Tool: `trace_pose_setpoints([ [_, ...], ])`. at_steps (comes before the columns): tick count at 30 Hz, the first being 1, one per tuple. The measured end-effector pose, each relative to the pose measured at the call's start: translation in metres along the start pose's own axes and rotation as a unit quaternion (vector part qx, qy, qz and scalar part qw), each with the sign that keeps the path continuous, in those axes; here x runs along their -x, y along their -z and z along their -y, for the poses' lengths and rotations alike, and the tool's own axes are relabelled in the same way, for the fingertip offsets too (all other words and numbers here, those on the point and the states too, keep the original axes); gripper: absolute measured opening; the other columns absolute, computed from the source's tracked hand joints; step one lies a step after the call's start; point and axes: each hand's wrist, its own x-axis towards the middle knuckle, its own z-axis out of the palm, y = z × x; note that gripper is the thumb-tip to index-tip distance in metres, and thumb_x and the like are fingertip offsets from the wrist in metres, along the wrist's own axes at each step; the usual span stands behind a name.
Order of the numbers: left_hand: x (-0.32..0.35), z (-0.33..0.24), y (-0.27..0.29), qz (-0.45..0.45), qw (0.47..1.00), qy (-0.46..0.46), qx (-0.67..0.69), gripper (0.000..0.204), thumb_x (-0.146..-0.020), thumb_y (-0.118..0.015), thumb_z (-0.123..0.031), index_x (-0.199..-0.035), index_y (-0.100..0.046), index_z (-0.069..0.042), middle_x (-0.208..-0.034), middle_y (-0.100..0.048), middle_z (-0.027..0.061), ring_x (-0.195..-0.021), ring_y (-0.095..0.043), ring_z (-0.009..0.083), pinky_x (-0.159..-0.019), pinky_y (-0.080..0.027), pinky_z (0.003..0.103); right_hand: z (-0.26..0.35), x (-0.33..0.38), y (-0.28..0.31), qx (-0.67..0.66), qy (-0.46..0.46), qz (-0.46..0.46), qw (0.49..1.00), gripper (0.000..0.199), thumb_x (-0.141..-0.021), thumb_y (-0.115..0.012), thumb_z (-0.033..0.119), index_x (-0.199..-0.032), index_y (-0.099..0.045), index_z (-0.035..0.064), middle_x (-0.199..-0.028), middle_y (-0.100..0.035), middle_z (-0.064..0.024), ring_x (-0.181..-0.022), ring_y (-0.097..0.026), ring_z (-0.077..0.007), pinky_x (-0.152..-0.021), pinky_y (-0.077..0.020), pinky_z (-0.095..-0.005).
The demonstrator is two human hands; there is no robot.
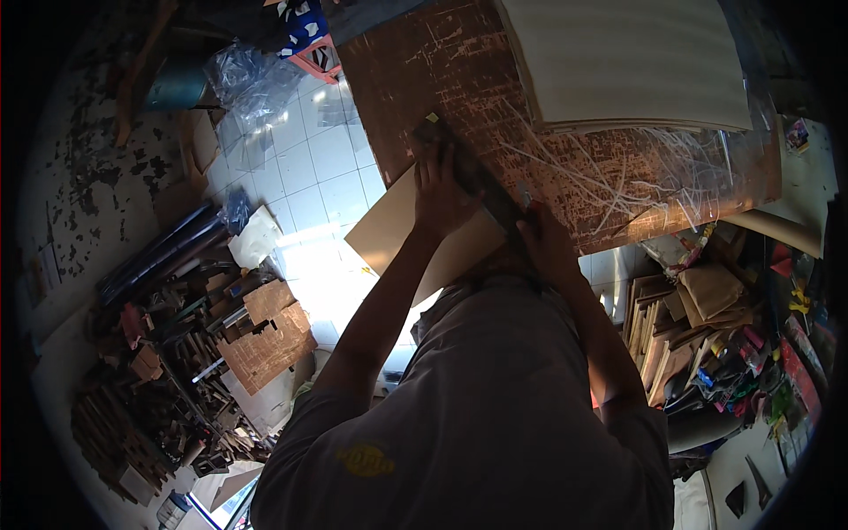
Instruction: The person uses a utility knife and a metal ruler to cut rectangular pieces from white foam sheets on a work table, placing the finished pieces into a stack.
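While left grip (pixel 442 196) lies outstretched, right grip (pixel 548 238) curls.

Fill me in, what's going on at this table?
A person has the left hand on a dark straight bar lying across a tan sheet. The right hand, beside the bar, is curled around a slim object too dim to identify. The sheet overhangs the scuffed brown table; a stack of pale sheets lies farther up it.
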Motion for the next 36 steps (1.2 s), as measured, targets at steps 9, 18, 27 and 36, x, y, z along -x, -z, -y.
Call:
trace_pose_setpoints([
  [9,-0.008,0.002,0.003,0.061,0.998,0.003,0.016,0.129,-0.071,-0.087,-0.059,-0.162,-0.021,0.004,-0.17,-0.021,0.0237,-0.158,-0.022,0.0383,-0.128,-0.021,0.055,0.044,-0.102,-0.042,0.033,0.131,-0.024,0.991,0.037,-0.107,-0.051,0.017,-0.141,-0.053,0.0039,-0.134,-0.062,-0.0272,-0.119,-0.063,-0.0463,-0.099,-0.0514,-0.0547],
  [18,-0.005,0.007,-0.005,0.061,0.997,0.017,0.035,0.129,-0.072,-0.087,-0.058,-0.164,-0.019,0.003,-0.171,-0.019,0.0226,-0.161,-0.016,0.0371,-0.13,-0.019,0.056,0.07,-0.116,-0.036,0.101,0.145,-0.021,0.984,0.038,-0.103,-0.053,0.014,-0.14,-0.054,0.0062,-0.127,-0.068,-0.0211,-0.117,-0.067,-0.039,-0.097,-0.0547,-0.0517],
  [27,-0.004,0.007,-0.002,0.059,0.997,0.016,0.043,0.13,-0.072,-0.087,-0.059,-0.163,-0.019,0.004,-0.17,-0.02,0.0245,-0.16,-0.016,0.0401,-0.13,-0.019,0.057,0.066,-0.121,-0.041,0.136,0.185,-0.038,0.972,0.035,-0.102,-0.054,0.014,-0.136,-0.055,0.0035,-0.125,-0.068,-0.0223,-0.115,-0.068,-0.0405,-0.095,-0.0549,-0.0529],
  [36,-0.006,0.008,-0.005,0.059,0.997,0.008,0.043,0.13,-0.073,-0.088,-0.057,-0.163,-0.019,0.005,-0.17,-0.02,0.0251,-0.16,-0.016,0.04,-0.129,-0.02,0.058,0.078,-0.133,-0.022,0.115,0.17,0.055,0.977,0.037,-0.106,-0.05,0.017,-0.141,-0.054,0.0048,-0.118,-0.07,-0.0265,-0.108,-0.067,-0.0467,-0.093,-0.0529,-0.0575],
])
